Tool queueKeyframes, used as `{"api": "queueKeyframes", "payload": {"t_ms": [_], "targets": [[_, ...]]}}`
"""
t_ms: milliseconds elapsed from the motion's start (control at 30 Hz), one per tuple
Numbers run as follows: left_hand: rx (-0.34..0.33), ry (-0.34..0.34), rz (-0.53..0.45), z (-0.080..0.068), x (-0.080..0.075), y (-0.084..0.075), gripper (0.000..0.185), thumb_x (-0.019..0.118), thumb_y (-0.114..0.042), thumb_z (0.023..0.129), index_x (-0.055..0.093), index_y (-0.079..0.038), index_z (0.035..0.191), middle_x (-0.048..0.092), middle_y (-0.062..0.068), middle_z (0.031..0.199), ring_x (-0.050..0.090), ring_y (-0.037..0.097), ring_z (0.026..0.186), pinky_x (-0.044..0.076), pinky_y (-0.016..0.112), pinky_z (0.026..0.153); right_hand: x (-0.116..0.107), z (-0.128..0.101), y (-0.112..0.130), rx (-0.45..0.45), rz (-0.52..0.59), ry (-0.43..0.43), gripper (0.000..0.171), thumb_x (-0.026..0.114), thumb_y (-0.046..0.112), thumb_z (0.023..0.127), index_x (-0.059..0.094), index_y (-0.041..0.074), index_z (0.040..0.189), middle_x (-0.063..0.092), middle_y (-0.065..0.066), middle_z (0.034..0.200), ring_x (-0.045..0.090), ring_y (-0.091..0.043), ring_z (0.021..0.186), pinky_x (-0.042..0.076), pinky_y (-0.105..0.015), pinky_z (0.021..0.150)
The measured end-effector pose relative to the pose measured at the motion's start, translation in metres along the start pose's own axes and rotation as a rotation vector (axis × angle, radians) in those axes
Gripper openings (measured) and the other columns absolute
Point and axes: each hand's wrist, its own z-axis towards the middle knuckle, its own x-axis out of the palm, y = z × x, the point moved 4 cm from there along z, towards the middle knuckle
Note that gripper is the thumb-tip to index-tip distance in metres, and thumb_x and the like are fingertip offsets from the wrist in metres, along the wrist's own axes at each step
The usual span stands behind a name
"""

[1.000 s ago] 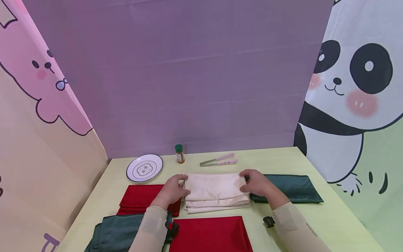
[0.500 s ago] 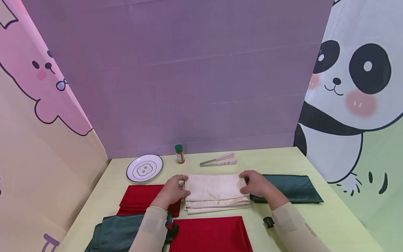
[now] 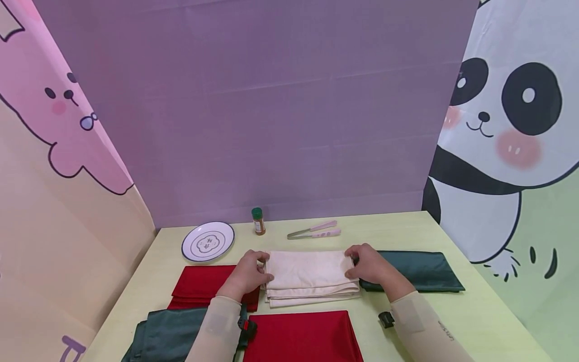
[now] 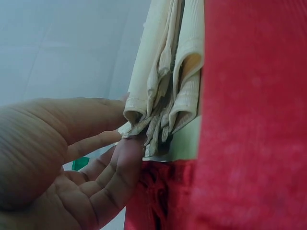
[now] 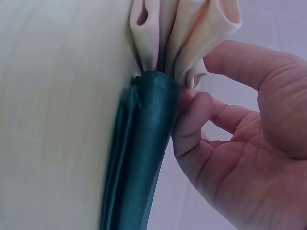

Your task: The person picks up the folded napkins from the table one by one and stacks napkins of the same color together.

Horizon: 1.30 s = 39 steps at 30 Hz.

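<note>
A folded cream cloth (image 3: 309, 271) lies in layers at the middle of the table. My left hand (image 3: 246, 275) pinches its left edge between thumb and fingers. On the opposite edge, my right hand (image 3: 368, 264) pinches the cloth in the same manner. In the left wrist view, the layered folds of the cream cloth (image 4: 184, 81) show end-on beside the thumb and fingertips. The right wrist view has the rolled folds of the cream cloth (image 5: 201, 33) at the fingertips, right by a folded dark green cloth (image 5: 148, 129).
Folded red cloths lie near me (image 3: 303, 337) and at left (image 3: 203, 281). A second dark green cloth (image 3: 169, 332) is under my left forearm; another (image 3: 416, 271) sits at right. Along the back are a plate (image 3: 208, 241), a green-capped spice jar (image 3: 258, 221) and tongs (image 3: 314, 231).
</note>
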Motion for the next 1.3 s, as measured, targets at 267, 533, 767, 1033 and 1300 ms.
{"api": "queueKeyframes", "payload": {"t_ms": [267, 533, 767, 1033, 1300], "targets": [[-0.014, -0.009, 0.005, 0.001, 0.000, 0.002, 0.055, 0.087, -0.015, 0.087, 0.065, -0.003, 0.136, 0.057, 0.009, 0.116, 0.058, 0.022, 0.093, 0.058, 0.031, 0.077, 0.000, 0.001, -0.001, 0.010, -0.009, 0.006, 0.056, 0.087, 0.009, 0.084, 0.063, -0.007, 0.132, 0.059, -0.016, 0.114, 0.054, -0.028, 0.095, 0.054, -0.046, 0.086], [-0.022, -0.007, 0.009, -0.002, -0.002, 0.000, 0.054, 0.086, -0.018, 0.089, 0.064, -0.005, 0.137, 0.057, 0.008, 0.117, 0.059, 0.022, 0.094, 0.059, 0.032, 0.077, 0.000, 0.001, -0.001, -0.007, -0.004, 0.011, 0.058, 0.087, 0.009, 0.085, 0.062, -0.010, 0.133, 0.061, -0.015, 0.115, 0.055, -0.026, 0.096, 0.053, -0.047, 0.088], [0.006, -0.020, 0.001, -0.004, -0.007, -0.005, 0.053, 0.084, -0.018, 0.091, 0.063, -0.002, 0.138, 0.057, 0.013, 0.122, 0.061, 0.022, 0.095, 0.059, 0.033, 0.076, -0.001, -0.002, 0.003, -0.028, -0.041, -0.004, 0.056, 0.085, 0.015, 0.089, 0.062, -0.009, 0.134, 0.058, -0.013, 0.108, 0.052, -0.025, 0.093, 0.049, -0.044, 0.082], [0.067, -0.110, -0.052, -0.010, -0.019, -0.011, 0.045, 0.078, -0.017, 0.096, 0.064, -0.007, 0.138, 0.061, 0.009, 0.125, 0.064, 0.019, 0.090, 0.059, 0.031, 0.073, -0.003, -0.006, 0.000, -0.063, -0.096, -0.100, 0.045, 0.079, 0.014, 0.093, 0.064, -0.003, 0.132, 0.058, -0.011, 0.105, 0.055, -0.021, 0.086, 0.051, -0.041, 0.077], [0.128, -0.205, -0.095, -0.024, -0.033, -0.012, 0.032, 0.076, -0.017, 0.098, 0.071, -0.017, 0.129, 0.067, 0.000, 0.112, 0.063, 0.018, 0.087, 0.058, 0.031, 0.074, -0.006, -0.022, 0.002, -0.071, -0.054, -0.144, 0.040, 0.078, 0.014, 0.094, 0.066, 0.001, 0.130, 0.062, -0.013, 0.109, 0.058, -0.021, 0.087, 0.054, -0.038, 0.073]]}}
